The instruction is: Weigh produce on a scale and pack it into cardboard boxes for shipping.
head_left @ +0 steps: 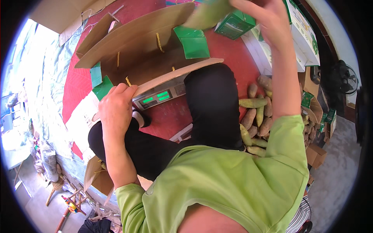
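Note:
My left hand (117, 104) is closed on the near left corner of a long open cardboard box (143, 58), beside one of its yellow rope handles (128, 81). The box has green end flaps and sits on a scale (157, 99) with a lit green display. At the upper edge my right hand (268, 19) is raised beyond the box's far right end. Its fingers close on the end of a long green radish (208, 14), blurred by motion and held above the box's right green flap (193, 42). Part of that hand is cut off by the frame.
Green radishes (252, 103) and brown, earthy roots (248, 118) lie piled right of my knee. White and green cartons (307, 39) stand at the upper right, near a green box (235, 25). A black fan (344, 77) is at the far right. Red sheeting (243, 58) covers the floor.

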`<state>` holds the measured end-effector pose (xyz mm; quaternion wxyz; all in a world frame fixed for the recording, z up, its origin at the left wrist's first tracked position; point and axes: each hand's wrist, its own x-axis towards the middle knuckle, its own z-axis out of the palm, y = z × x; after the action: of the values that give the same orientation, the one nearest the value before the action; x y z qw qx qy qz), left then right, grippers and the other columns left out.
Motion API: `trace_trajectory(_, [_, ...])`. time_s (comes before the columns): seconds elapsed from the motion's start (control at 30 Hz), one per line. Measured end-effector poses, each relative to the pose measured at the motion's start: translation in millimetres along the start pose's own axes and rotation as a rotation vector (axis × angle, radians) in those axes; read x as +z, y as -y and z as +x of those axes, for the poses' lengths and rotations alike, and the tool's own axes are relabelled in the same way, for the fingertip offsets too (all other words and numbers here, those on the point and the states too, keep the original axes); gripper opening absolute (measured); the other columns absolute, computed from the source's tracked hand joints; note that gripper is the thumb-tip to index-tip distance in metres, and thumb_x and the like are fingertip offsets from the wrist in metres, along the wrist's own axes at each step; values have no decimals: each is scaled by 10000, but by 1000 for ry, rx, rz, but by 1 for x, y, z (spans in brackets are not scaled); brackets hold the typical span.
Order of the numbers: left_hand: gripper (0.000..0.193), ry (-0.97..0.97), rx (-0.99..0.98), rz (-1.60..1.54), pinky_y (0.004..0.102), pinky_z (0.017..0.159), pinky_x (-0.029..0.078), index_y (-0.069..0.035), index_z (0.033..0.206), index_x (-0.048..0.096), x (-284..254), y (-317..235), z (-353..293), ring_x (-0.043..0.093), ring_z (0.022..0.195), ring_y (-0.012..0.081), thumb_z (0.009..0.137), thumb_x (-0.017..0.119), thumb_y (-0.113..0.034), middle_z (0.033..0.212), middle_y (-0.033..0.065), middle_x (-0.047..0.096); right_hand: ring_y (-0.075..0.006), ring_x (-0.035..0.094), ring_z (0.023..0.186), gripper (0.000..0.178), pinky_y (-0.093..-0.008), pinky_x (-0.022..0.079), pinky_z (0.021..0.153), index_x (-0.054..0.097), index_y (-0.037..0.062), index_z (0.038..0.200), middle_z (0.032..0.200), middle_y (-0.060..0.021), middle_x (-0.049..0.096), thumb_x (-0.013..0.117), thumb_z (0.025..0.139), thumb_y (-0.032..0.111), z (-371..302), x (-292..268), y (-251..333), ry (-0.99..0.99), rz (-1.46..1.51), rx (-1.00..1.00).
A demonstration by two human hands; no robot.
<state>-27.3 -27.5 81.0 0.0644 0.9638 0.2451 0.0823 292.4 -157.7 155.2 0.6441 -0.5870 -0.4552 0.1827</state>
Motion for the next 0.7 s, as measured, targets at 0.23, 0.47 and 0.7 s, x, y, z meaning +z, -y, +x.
trace_trajectory(0.23, [200, 78, -22, -31, 404, 658, 470, -102, 972, 689, -3, 3, -3, 610, 807, 286, 797, 609, -46, 809, 74, 590, -251, 624, 1003, 621, -345, 499, 854, 470, 31, 1260, 1092, -143, 636, 757, 716, 118, 27, 142, -80, 629, -275, -102])
trace_trajectory(0.47, [223, 65, -13, -26, 395, 653, 491, -131, 954, 692, 2, 4, -5, 605, 782, 260, 771, 590, -53, 776, 60, 569, -355, 604, 1065, 717, -426, 487, 887, 470, 41, 1288, 1137, -194, 633, 797, 667, 184, -7, 226, -129, 1163, -807, 80])
trace_trajectory(0.7, [275, 109, -18, -30, 416, 667, 473, -127, 988, 688, 2, 3, -3, 596, 809, 283, 754, 596, -15, 803, 78, 566, -304, 639, 971, 516, -388, 505, 849, 582, 33, 1223, 1065, -166, 666, 704, 764, 234, 6, 177, -105, 1071, -467, -53])
